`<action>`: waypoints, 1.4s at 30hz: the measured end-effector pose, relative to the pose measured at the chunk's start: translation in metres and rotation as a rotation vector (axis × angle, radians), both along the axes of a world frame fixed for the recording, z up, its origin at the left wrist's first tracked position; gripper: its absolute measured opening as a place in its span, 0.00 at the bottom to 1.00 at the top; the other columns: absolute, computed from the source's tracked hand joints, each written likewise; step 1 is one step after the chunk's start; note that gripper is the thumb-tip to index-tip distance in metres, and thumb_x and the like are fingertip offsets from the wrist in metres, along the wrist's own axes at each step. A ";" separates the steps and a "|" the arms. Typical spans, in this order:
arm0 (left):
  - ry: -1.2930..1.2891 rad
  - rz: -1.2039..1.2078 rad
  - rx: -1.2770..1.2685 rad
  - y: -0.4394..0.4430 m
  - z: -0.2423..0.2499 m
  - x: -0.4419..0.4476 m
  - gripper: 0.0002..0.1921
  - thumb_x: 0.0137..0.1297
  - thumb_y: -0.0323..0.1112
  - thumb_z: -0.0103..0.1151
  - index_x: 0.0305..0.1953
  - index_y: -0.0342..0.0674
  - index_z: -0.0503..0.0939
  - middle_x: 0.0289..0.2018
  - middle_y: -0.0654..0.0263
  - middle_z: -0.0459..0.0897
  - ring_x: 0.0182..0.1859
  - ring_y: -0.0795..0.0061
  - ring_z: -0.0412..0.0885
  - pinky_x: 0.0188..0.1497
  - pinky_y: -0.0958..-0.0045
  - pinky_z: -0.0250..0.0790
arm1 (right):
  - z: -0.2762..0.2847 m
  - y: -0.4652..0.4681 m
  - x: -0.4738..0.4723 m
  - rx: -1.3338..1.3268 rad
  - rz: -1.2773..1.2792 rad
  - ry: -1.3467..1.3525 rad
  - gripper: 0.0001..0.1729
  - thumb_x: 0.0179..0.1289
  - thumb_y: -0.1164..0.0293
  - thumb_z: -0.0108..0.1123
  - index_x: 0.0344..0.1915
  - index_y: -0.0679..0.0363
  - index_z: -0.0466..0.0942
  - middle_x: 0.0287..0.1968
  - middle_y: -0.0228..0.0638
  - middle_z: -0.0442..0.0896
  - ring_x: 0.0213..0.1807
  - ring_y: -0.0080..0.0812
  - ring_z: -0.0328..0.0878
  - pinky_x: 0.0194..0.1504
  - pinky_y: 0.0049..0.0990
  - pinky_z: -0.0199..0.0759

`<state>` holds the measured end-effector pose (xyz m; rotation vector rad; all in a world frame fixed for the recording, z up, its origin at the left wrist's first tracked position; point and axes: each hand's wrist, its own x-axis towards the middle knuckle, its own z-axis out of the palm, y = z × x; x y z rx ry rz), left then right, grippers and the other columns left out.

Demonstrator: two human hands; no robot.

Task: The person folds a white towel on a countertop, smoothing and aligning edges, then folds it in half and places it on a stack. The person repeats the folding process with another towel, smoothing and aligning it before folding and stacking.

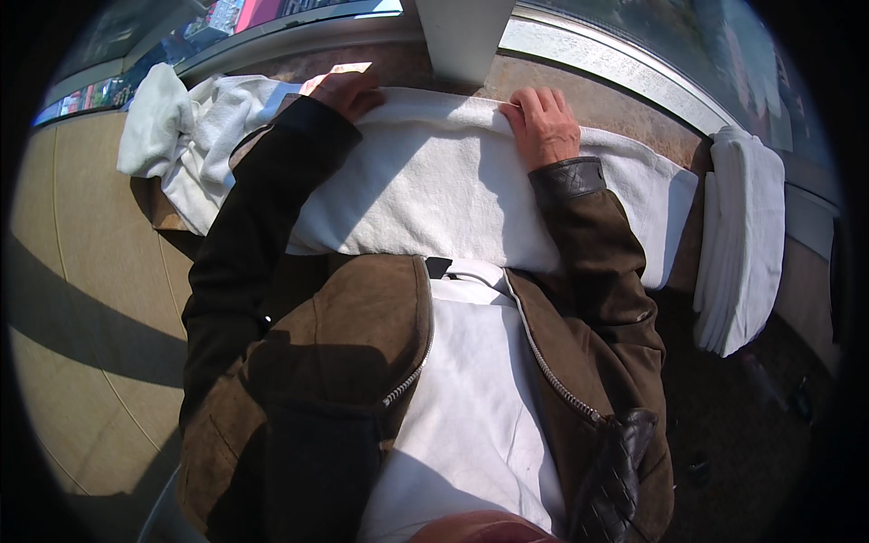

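A white towel (434, 183) lies spread across the surface before me, partly sunlit, its near edge hanging close to my jacket. My left hand (349, 95) holds the towel's far edge on the left, its fingers partly in shadow. Farther right, my right hand (544, 125) has its fingers curled over the same far edge, where the cloth forms a rolled or folded band. Close beyond my left hand lies a small pinkish printed item (333, 73), which I cannot identify. The towel's right end reaches past my right forearm.
A crumpled heap of white towels (163, 129), one with a blue stripe, lies at the left end. Several folded white towels (743, 237) are stacked at the right end. Beyond the brown surface (543, 78) are window frames (618, 68) and a pale post (465, 37).
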<state>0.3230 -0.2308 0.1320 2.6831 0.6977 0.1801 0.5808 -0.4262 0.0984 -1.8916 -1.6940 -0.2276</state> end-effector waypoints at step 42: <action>0.222 -0.020 0.339 0.062 0.022 -0.088 0.15 0.59 0.44 0.66 0.43 0.45 0.82 0.38 0.65 0.83 0.45 0.62 0.80 0.48 0.64 0.70 | 0.003 -0.028 -0.090 -0.290 0.118 -0.106 0.38 0.68 0.38 0.43 0.71 0.43 0.62 0.75 0.32 0.57 0.79 0.37 0.41 0.75 0.49 0.29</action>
